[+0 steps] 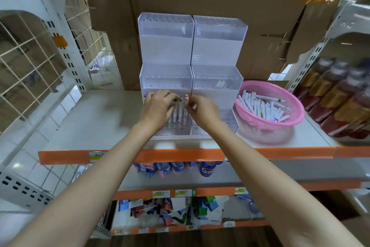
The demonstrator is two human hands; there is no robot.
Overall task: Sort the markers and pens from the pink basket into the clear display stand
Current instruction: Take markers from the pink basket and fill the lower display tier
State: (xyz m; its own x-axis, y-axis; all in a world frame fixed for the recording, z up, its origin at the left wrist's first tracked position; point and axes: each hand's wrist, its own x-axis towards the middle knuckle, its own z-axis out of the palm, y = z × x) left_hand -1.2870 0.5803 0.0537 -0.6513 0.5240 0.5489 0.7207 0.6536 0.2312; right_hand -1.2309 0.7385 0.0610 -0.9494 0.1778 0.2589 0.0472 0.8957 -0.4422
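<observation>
Single head-worn wide-angle view, looking forward and down, close over the shelf (104,122)

Left forearm (94,182): bare, wrist to frame edge.
Right forearm (260,182): bare, wrist to frame edge.
Left hand (158,106): bare.
Right hand (202,109): bare.

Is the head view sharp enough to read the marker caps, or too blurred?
Head view: shelf edges bow from wide-angle distortion; left hand and right hand are slightly blurred over the display stand; markers show cap colours, print unreadable.
</observation>
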